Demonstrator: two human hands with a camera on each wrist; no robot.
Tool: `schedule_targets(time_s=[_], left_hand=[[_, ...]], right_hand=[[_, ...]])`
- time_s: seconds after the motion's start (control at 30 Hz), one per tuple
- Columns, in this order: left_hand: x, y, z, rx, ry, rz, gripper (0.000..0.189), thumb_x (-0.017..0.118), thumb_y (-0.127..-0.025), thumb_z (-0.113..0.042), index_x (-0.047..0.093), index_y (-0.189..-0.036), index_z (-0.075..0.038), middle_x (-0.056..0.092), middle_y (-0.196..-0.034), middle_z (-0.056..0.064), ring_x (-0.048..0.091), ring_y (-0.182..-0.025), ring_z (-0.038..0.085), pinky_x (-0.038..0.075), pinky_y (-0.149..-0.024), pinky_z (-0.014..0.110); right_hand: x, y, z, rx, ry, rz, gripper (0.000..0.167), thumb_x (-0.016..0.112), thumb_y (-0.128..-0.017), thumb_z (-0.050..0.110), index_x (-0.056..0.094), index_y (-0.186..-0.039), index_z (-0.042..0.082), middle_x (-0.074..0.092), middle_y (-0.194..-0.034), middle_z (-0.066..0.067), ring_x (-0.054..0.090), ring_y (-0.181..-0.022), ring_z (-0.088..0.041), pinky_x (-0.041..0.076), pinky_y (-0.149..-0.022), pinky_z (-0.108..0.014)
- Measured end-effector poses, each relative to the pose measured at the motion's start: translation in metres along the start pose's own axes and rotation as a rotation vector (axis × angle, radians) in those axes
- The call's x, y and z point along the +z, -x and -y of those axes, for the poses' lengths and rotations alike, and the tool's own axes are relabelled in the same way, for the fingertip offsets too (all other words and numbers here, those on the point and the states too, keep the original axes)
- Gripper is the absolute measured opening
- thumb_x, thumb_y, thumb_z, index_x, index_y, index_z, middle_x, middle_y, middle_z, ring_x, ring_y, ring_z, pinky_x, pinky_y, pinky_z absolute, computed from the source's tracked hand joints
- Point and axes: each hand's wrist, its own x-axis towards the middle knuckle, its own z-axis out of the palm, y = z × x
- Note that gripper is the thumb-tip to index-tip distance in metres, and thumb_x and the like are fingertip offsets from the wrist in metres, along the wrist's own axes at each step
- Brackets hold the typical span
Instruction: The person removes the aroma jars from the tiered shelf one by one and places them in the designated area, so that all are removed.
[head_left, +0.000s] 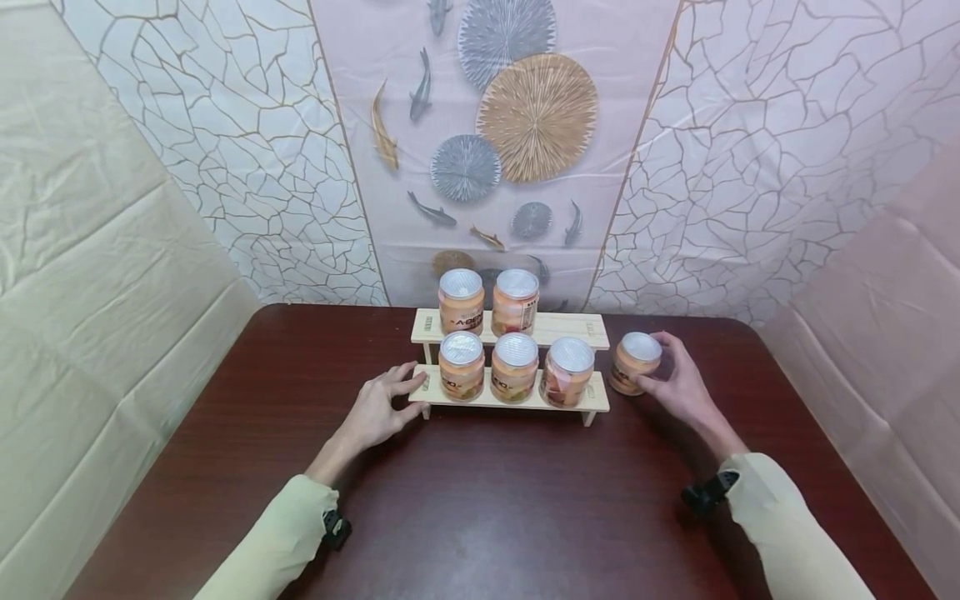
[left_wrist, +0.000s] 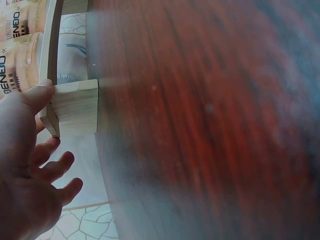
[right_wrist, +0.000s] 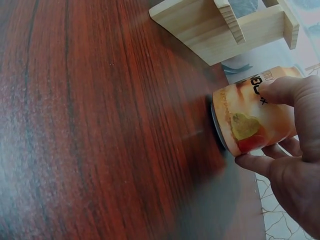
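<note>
A two-tier wooden rack [head_left: 510, 400] stands on the table with several orange-labelled cans on it. Two cans are on the upper tier, one of them the left can [head_left: 461, 304]. Three stand in a row on the lower tier, with the middle can [head_left: 515, 367] among them. My left hand [head_left: 382, 404] pinches the left end of the lower tier, thumb at its front edge in the left wrist view. Right of the rack, my right hand [head_left: 681, 383] grips another silver-lidded can [head_left: 633, 364] between thumb and fingers. Its base [right_wrist: 220, 125] is close over the tabletop.
The dark red-brown table [head_left: 480, 508] reaches toward me in front of the rack. A patterned cloth backdrop [head_left: 705, 167] hangs right behind the table, and pale cloth walls [head_left: 112, 275] flank both sides.
</note>
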Motion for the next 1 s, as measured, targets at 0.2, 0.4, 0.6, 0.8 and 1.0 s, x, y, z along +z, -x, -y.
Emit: schedule_targets(time_s=[0.2, 0.4, 0.6, 0.8, 1.0], left_hand=[[0.000, 0.000, -0.001, -0.007, 0.010, 0.003, 0.049, 0.080, -0.086, -0.022, 0.067, -0.130, -0.003, 0.054, -0.139, 0.025, 0.052, -0.126, 0.045, 0.042, -0.099, 0.059], [0.000, -0.001, 0.000, 0.005, 0.003, -0.003, 0.049, 0.080, -0.086, -0.022, 0.068, -0.129, -0.002, 0.055, -0.139, 0.025, 0.053, -0.125, 0.046, 0.043, -0.099, 0.060], [0.001, -0.001, 0.001, 0.026, -0.003, -0.015, 0.048, 0.080, -0.085, -0.021, 0.068, -0.127, -0.001, 0.055, -0.137, 0.026, 0.054, -0.124, 0.046, 0.043, -0.097, 0.062], [0.000, -0.001, 0.000, 0.023, 0.003, -0.014, 0.049, 0.080, -0.085, -0.022, 0.068, -0.128, -0.002, 0.055, -0.138, 0.026, 0.054, -0.124, 0.045, 0.043, -0.097, 0.062], [0.001, -0.001, 0.001, 0.024, 0.003, -0.018, 0.049, 0.081, -0.085, -0.022, 0.068, -0.128, -0.002, 0.055, -0.138, 0.026, 0.054, -0.124, 0.045, 0.043, -0.096, 0.062]], right_hand=[[0.000, 0.000, -0.002, -0.003, -0.019, 0.002, 0.073, 0.078, -0.077, -0.010, 0.038, -0.138, -0.007, 0.053, -0.128, -0.033, 0.051, -0.117, -0.040, 0.039, -0.095, -0.039], [0.000, 0.001, -0.002, 0.005, -0.047, 0.006, 0.074, 0.078, -0.078, -0.012, 0.037, -0.139, -0.006, 0.053, -0.128, -0.033, 0.054, -0.114, -0.041, 0.043, -0.094, -0.041], [0.000, 0.001, -0.004, 0.021, -0.068, 0.026, 0.076, 0.077, -0.079, -0.011, 0.034, -0.142, -0.007, 0.052, -0.128, -0.033, 0.055, -0.114, -0.042, 0.045, -0.095, -0.039], [-0.011, -0.004, 0.008, 0.032, 0.011, 0.041, 0.082, 0.083, -0.080, 0.007, 0.034, -0.145, -0.006, 0.045, -0.133, -0.034, 0.045, -0.122, -0.046, 0.033, -0.101, -0.061], [-0.017, -0.021, 0.037, -0.087, 0.098, -0.059, 0.071, 0.080, -0.082, 0.009, 0.045, -0.142, -0.004, 0.045, -0.134, -0.028, 0.044, -0.121, -0.043, 0.040, -0.095, -0.059]])
